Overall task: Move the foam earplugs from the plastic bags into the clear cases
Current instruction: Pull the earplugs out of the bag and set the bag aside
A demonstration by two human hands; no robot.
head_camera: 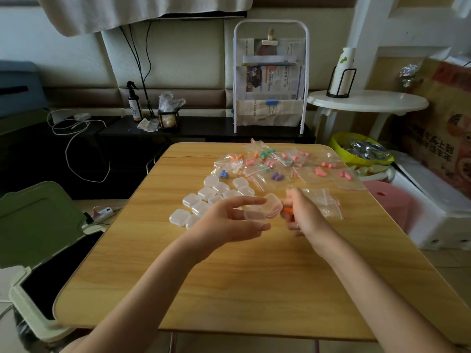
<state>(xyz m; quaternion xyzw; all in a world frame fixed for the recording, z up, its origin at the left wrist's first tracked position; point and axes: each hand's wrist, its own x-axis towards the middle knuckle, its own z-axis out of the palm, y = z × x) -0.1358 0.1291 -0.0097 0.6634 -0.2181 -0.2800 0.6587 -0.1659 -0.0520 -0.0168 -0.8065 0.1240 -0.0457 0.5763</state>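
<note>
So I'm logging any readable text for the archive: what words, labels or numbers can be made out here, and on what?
Nothing can be quoted with confidence.
Cardboard box at right: large printed Chinese characters, seen at an angle, too blurred to read.
Newspapers in the white rack: print too small.
Spray bottle: label shows a plant drawing, no legible words.
Plastic bags and clear cases: no text visible.

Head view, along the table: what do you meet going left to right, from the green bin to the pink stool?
Green bin → closed clear cases → left hand → open clear case → right hand → empty plastic bags → pink stool.
</note>
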